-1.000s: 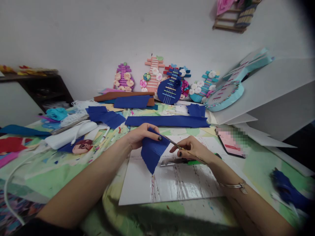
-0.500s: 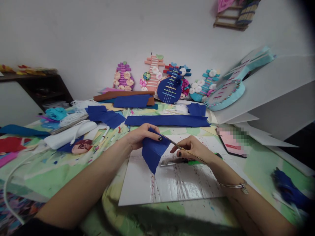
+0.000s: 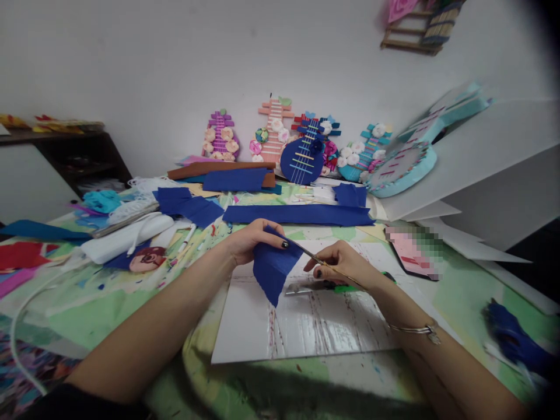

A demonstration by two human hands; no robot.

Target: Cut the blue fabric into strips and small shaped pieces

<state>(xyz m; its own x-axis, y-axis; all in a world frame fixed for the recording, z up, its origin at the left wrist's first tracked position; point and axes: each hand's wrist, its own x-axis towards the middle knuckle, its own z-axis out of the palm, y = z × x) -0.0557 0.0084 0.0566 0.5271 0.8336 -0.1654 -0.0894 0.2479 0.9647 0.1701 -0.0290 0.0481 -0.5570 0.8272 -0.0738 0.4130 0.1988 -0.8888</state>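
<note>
My left hand (image 3: 258, 240) pinches a piece of dark blue crepe paper (image 3: 273, 274) by its upper edge, thumb on the near side. The paper hangs down to a point over a white board (image 3: 245, 326). My right hand (image 3: 339, 265) grips a slim gold-coloured metal tool (image 3: 336, 272), whose exact kind I cannot make out. The tool's dark tip lies along the paper's upper right edge, close to my left thumb. Below my right hand, a cutter knife (image 3: 306, 287) with a green and black handle rests on the board, partly hidden by the hand.
A long blue paper strip (image 3: 297, 214) lies behind my hands. Several decorated toy lutes, one dark blue (image 3: 301, 160), lean against the wall. A pink phone-like object (image 3: 411, 251) sits right, a blue glue gun-like shape (image 3: 511, 332) farther right. Paper scraps and a white device (image 3: 126, 239) crowd the left.
The blue paper's lower point has risen very slightly. Both hands keep almost the same place and hold; the view has shifted a little.
</note>
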